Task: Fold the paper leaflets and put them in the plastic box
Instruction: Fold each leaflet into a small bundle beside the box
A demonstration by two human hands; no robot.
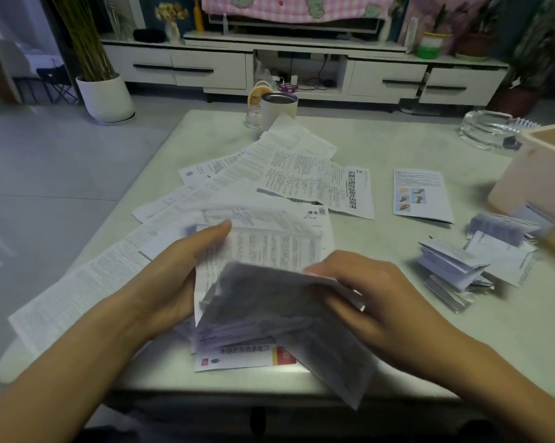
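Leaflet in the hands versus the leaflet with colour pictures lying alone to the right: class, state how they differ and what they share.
The held leaflet is gripped by the left hand and right hand, bent mid-fold; the picture leaflet lies flat, untouched. The held leaflet shows only text; the picture leaflet adds colour pictures. Both are white printed paper outside the plastic box.

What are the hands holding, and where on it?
A white printed paper leaflet, mid-fold: left hand grips its left edge, right hand its folded-over right side.
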